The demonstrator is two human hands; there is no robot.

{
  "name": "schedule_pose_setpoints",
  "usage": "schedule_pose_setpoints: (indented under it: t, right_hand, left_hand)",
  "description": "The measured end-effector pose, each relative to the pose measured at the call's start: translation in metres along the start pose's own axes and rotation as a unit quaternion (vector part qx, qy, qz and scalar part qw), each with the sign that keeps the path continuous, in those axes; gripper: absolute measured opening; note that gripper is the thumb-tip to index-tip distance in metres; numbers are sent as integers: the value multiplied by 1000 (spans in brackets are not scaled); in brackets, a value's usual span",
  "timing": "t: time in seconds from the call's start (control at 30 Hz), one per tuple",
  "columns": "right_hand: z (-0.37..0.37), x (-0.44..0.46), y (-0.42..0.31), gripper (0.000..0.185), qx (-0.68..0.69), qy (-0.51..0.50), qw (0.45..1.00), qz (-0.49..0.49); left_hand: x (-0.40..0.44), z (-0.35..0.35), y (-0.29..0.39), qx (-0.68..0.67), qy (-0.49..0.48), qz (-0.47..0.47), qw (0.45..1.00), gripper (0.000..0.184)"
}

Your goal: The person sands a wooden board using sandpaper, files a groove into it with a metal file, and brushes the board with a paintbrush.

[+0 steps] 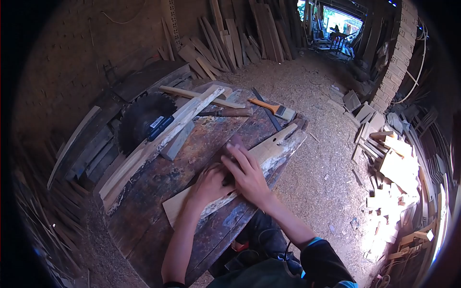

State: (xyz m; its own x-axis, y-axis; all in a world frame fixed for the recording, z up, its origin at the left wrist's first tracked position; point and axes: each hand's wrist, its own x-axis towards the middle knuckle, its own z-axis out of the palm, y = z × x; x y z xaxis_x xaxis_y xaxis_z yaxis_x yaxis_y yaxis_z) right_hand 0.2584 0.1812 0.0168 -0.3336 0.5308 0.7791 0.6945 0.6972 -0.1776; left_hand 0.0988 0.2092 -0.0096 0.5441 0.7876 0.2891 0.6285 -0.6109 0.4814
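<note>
A pale wooden board (261,152) with a rough whitish edge and a small dark hole lies slantwise along the near side of the worktable. My left hand (212,184) is curled over its middle, with the fingertips partly hidden behind the other hand. Beside it, my right hand (248,177) reaches across the board with bent fingers. Under those fingertips shows a small dark brown piece (233,141), perhaps sandpaper; most of it is covered. The two hands touch or nearly touch.
On the stained worktable (139,225) are a circular saw blade (139,122), a long timber strip (165,139), a black marker (161,127), a wooden-handled tool (230,112) and an orange-handled paintbrush (273,108). Planks (230,43) lean behind; offcuts (398,163) are heaped right.
</note>
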Motion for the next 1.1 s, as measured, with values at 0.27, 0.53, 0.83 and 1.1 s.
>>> schedule_pose_setpoints:
  t: [0.27, 0.53, 0.83, 1.1]
  right_hand:
    - [18, -1, -17, 16, 610, -92, 755, 223]
    - [14, -6, 42, 24, 134, -104, 971, 171]
    - [-11, -14, 103, 66, -178, -267, 916, 240]
    - [-54, -37, 176, 67, -210, -211, 912, 283]
  left_hand:
    - [-5, 2, -2, -67, 38, -51, 996, 28]
    - [1, -6, 10, -28, 17, 11, 999, 35]
    - [-2, -8, 14, 29, 3, -12, 1000, 47]
    - [3, -7, 12, 0, 8, -5, 1000, 46]
